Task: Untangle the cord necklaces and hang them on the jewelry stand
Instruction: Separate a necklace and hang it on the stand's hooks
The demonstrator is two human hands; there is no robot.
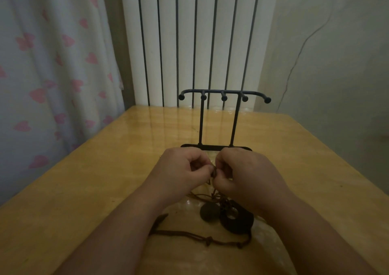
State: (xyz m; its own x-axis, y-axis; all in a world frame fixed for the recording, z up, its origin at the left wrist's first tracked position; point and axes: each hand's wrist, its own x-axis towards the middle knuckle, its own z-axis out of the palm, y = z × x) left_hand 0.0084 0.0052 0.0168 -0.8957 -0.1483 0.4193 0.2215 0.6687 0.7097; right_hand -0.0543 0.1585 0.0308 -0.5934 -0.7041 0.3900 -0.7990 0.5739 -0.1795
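Cord necklaces (211,196) lie in a brown tangle on the table (101,182), just in front of the jewelry stand (224,92), on the side nearer the person. Both hands are raised over the tangle, close in front of the stand's flat base. The left hand (182,169) has its fingers curled inward, with thumb and forefinger pinching a small knot of cord. The right hand (249,172) is curled the same way, and its thumb and fingertips pinch the same knot from the other side, so the two hands almost touch. From the knot, strands drop to the table. There a dark round pendant (208,211) and a dark ring-shaped pendant (242,226) lie touching each other, further in front of the stand than the hands. A loose cord (208,240) with small knots along it runs across the table nearer still to the person, from the left forearm to the ring-shaped pendant.

The stand is black metal, with two upright rods rising from the base to a crossbar that carries five ball-tipped pegs. It stands upright on the glossy yellow-brown tabletop. Behind the stand is a white column radiator (189,43). To the left of the stand hangs a pale curtain (52,68) printed with pink hearts. To its right is a plain wall (341,74) with a thin dark line (299,51) running up it.
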